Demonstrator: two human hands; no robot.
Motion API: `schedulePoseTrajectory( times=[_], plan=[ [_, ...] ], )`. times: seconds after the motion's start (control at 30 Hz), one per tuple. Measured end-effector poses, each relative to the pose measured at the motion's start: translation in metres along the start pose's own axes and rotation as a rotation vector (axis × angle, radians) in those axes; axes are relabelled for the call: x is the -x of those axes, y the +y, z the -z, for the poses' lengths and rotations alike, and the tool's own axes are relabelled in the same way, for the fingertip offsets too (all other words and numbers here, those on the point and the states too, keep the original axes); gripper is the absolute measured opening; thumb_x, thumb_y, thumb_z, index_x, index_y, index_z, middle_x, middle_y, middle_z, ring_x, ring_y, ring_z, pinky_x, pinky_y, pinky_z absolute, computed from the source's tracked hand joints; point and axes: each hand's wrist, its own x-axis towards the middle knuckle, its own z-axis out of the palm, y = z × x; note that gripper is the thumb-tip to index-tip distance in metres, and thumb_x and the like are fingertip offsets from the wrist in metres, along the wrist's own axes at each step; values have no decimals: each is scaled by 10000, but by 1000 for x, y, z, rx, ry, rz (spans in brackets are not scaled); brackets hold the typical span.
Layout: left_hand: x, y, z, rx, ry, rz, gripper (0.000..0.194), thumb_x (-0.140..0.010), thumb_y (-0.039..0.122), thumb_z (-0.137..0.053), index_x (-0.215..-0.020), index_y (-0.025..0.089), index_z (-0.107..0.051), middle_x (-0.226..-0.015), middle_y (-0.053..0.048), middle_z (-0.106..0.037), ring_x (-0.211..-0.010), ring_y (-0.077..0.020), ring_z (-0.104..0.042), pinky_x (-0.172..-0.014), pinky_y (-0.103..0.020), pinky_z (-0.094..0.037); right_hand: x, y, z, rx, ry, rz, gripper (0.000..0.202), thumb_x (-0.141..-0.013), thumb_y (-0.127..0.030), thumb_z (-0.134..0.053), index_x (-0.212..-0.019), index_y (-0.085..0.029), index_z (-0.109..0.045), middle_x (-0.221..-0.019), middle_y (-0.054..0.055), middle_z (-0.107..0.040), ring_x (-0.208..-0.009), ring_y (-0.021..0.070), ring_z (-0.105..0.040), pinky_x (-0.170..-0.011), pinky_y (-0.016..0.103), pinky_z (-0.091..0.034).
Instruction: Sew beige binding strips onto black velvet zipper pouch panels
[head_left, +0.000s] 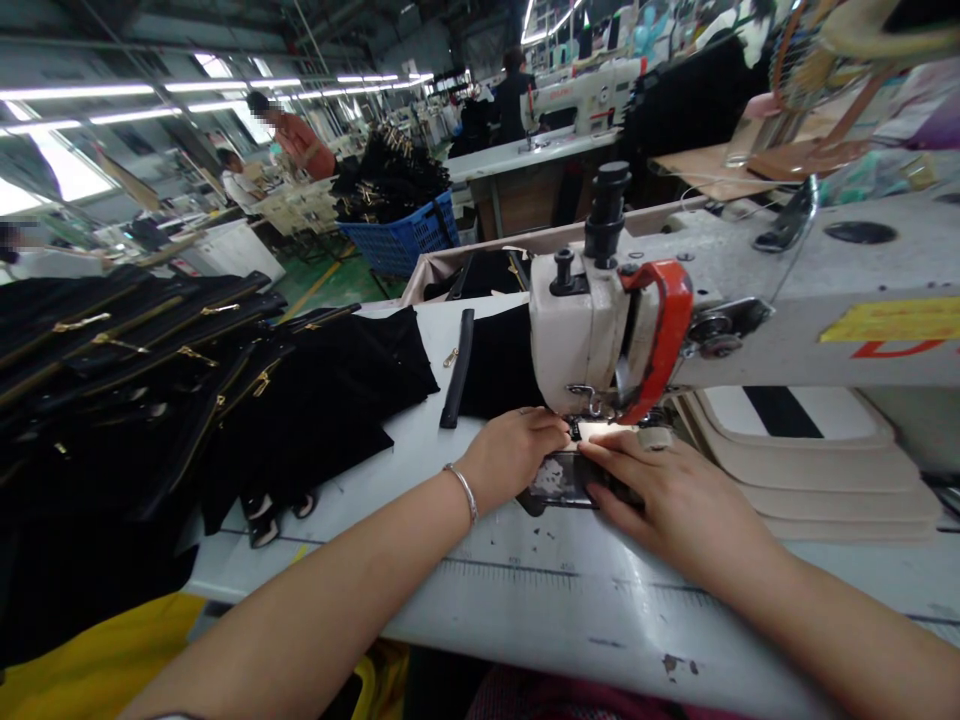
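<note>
A white sewing machine (574, 345) with a red guard (664, 320) stands over the table. My left hand (521, 450), with a bracelet at the wrist, has its fingers pressed together at the left of the needle area, on the edge of a small pale piece (600, 430). My right hand (660, 485) lies at the right of the needle, fingers spread, fingertips on the same pale piece. Black fabric (495, 360) with a dark zipper strip (458, 370) and a gold pull lies behind my left hand.
Black zippered pieces (300, 400) are piled at the left. Stacked pale panels (840, 490) lie right, under the machine arm. Behind are a blue crate (405, 240) of black pieces, a wooden-edged bin (424, 280) and a person in orange (304, 145). A ruler scale (517, 572) marks the table's front.
</note>
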Motion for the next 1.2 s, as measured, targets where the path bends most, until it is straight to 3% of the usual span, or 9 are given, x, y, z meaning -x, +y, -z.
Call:
schedulePoseTrajectory(
  times=[0.27,0.5,0.7,1.03,1.2],
  plan=[
    [-4,-4,-6,-25,80,101,179,-897,110,-529,-982,175,-672,-1084,-33,-673,-1005,-174,-623,-917,-307,-510,-2,1,-5,8,4,-58,436,-914,-380,-472,-1315,-216,-519,-1203,78,-602,-1078,260,-551,-938,458,-451],
    [-4,-4,-7,-21,79,110,200,-912,117,-507,-988,184,-680,-1088,-41,-671,-1032,-168,-614,-931,-314,-508,-3,0,-5,-13,70,-10,427,-893,-321,-501,-1301,-201,-534,-1185,97,-613,-1061,255,-569,-920,456,-469],
    [-6,-5,-7,-29,76,140,205,-894,105,-526,-993,179,-689,-1063,-52,-678,-1016,-186,-622,-898,-322,-525,-3,-1,-7,-19,50,-22,463,-902,-333,-486,-1343,-190,-490,-1213,109,-595,-1119,268,-538,-945,470,-451],
    [-3,-5,-10,37,109,84,201,-886,88,-527,-952,169,-698,-1076,-34,-690,-1025,-158,-624,-939,-289,-507,0,-6,-7,13,96,9,409,-894,-278,-501,-1291,-190,-540,-1222,103,-590,-1105,262,-541,-953,474,-447],
    [-2,-3,-5,79,95,143,240,-904,79,-490,-980,174,-697,-1065,-29,-684,-988,-142,-627,-901,-265,-517,18,3,11,10,149,32,309,-914,-261,-490,-1199,-207,-594,-1165,74,-617,-1037,207,-578,-917,388,-487]
  ],
)
